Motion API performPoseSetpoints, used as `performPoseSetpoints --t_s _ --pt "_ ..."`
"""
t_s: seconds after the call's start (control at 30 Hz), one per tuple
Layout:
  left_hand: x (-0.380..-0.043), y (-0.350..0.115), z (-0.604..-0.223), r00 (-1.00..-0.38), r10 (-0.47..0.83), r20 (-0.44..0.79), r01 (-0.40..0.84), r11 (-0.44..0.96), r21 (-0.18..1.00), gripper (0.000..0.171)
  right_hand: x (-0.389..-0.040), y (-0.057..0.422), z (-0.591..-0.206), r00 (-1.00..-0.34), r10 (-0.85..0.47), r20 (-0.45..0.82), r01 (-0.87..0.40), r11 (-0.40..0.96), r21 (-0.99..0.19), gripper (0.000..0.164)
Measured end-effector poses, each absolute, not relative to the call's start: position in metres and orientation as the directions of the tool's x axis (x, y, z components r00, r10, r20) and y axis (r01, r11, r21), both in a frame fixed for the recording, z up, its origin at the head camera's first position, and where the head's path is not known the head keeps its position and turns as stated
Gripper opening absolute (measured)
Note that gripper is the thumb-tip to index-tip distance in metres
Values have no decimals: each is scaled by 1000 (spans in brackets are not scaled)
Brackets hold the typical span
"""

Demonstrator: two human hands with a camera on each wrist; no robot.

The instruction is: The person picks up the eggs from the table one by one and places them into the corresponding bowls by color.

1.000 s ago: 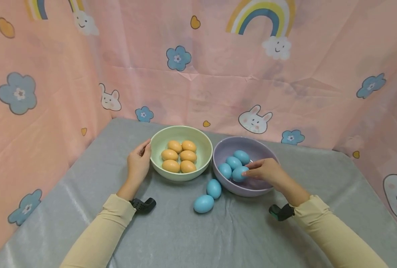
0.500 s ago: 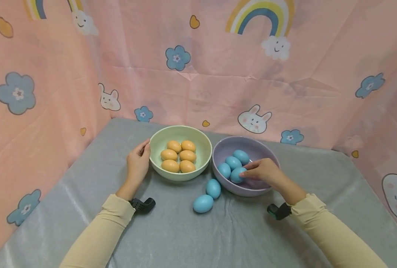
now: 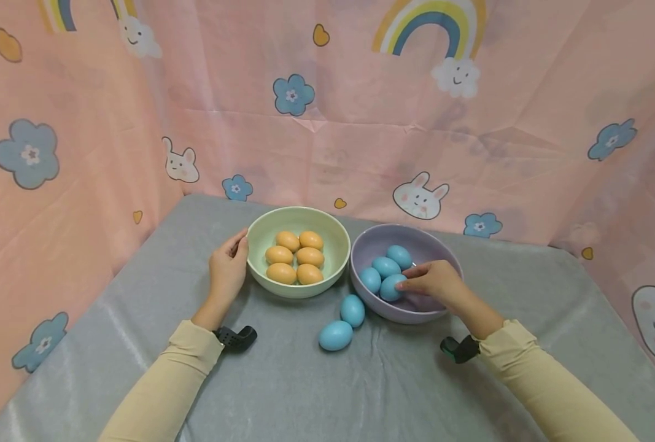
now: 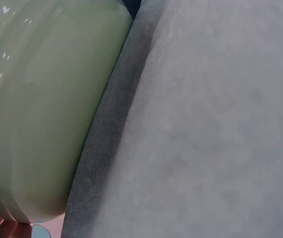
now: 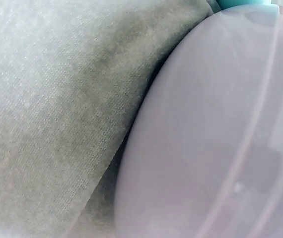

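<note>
My left hand (image 3: 228, 270) touches the outer left side of the light green bowl (image 3: 253, 236), its fingertips near the rim. Several orange eggs (image 3: 310, 256) lie in pairs inside that bowl. In the left wrist view, fingers (image 4: 5, 229) meet the green bowl's wall (image 4: 47, 114) at the bottom left. My right hand (image 3: 437, 285) reaches into the purple bowl (image 3: 407, 316) and pinches a blue egg (image 3: 390, 288) between thumb and fingers. Other blue eggs (image 3: 385, 267) lie beside it in the bowl. The right wrist view shows the purple bowl's outer wall (image 5: 196, 129), not the fingers.
Two blue eggs, an upper one (image 3: 352, 310) and a lower one (image 3: 335, 336), lie on the grey cloth (image 3: 283, 387) before the bowls. The bowls stand side by side. A pink printed curtain (image 3: 349, 135) encloses the back and sides.
The right hand has shifted very slightly left with the pinched blue egg, inside the purple bowl. The left hand stays at the green bowl.
</note>
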State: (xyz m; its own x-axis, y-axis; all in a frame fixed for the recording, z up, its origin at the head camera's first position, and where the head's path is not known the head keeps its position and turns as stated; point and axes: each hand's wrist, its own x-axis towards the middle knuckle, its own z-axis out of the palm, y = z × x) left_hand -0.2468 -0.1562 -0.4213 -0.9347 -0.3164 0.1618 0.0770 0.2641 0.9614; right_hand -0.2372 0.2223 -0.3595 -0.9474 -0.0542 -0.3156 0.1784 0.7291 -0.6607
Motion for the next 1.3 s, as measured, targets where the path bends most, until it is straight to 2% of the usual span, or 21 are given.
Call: performPoseSetpoints --t_s 0.43,0.67,1.0,1.3 --pt "-246 -156 -422 -937 -310 159 80 255 964 40 -218 216 -351 -981 -41 -191 113 681 -723 48" --pt "-246 -156 -422 -938 -312 153 72 254 964 41 -194 202 -337 -987 -78 -142 65 613 -787 56" --pt "-248 -156 -421 -937 -314 153 69 264 962 41 -169 179 -333 -985 -164 -59 -33 511 -859 38" --pt "-248 -156 -422 -936 -318 152 66 266 962 41 -157 164 -345 -964 -261 -58 -53 398 -916 37"
